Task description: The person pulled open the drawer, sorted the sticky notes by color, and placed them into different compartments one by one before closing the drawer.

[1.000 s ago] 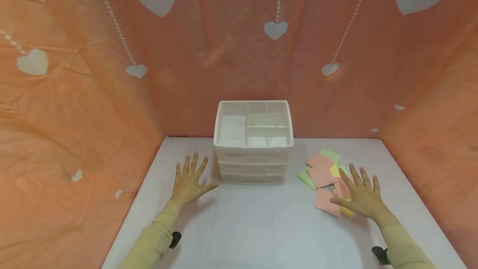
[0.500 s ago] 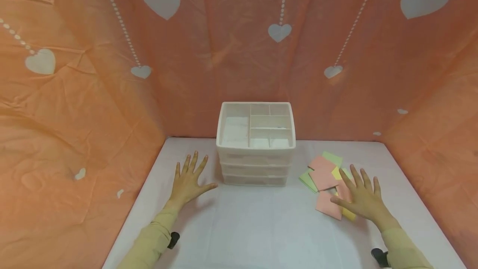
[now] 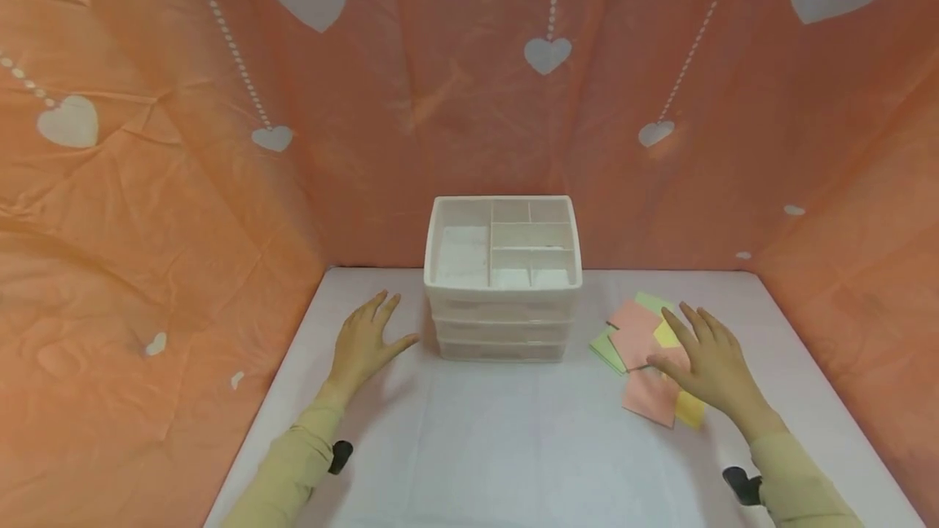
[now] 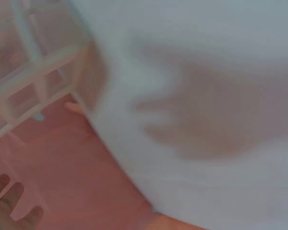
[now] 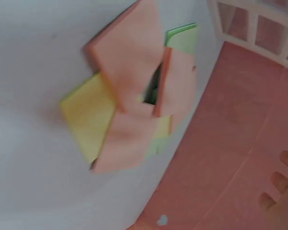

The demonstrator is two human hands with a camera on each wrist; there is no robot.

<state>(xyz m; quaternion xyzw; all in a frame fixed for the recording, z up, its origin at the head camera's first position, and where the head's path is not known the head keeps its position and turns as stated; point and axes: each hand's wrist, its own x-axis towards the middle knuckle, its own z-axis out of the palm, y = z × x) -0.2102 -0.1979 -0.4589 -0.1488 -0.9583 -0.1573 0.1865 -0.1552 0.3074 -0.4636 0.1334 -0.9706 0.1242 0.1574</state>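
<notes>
My left hand (image 3: 362,346) hovers over the table left of a white drawer organizer (image 3: 503,292), thumb pointing toward it and holding nothing. The left wrist view shows its fingertips (image 4: 12,196) at the lower left and the hand's shadow on the tabletop. On the other side, my right hand (image 3: 707,361) is raised above a loose heap of paper pads, its fingers relaxed and its thumb apart. Among them are pink pads (image 5: 132,52), a yellow pad (image 5: 89,115) and a green pad (image 5: 185,38), overlapping one another. Part of the heap is hidden under the right hand in the head view.
Sectioned compartments top the organizer, with three drawers below. A white cloth covers the table (image 3: 484,446). Orange-pink drapes (image 3: 469,104) printed with white hearts enclose the back and both sides. Black straps (image 3: 742,486) show at both wrists.
Both hands, earlier spread flat with fingers wide, have drawn their fingers closer together and tilted. The right hand has risen slightly in the head view. The organizer and pads stay put.
</notes>
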